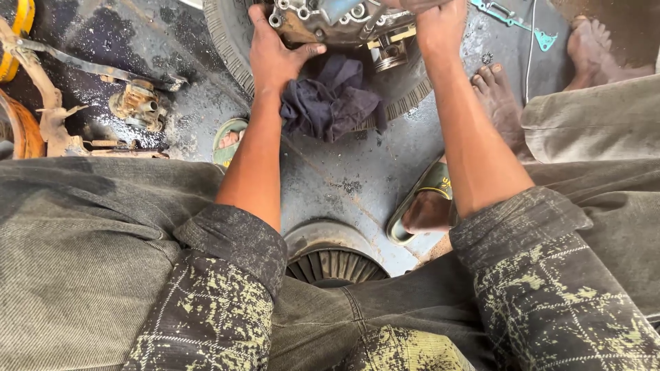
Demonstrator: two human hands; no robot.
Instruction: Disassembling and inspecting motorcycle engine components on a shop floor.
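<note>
Engine casing [330,17] sat on the tyre [230,48] at the top of view, dark rag [330,99] under it — likely padding and an oil catch. Left hand [275,58] gripped the casing's near edge, fingers curled, thumb out toward the rag. Right hand [440,27] lay on the casing's right side — finger closure couldn't be told, cropped by the frame. Both looked to be steadying it.

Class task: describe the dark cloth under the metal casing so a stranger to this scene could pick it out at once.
Start at the ribbed tyre at top centre. The metal casing sits on it, gripped by the left hand and right hand. The crumpled navy cloth below is the only soft thing there.
</note>
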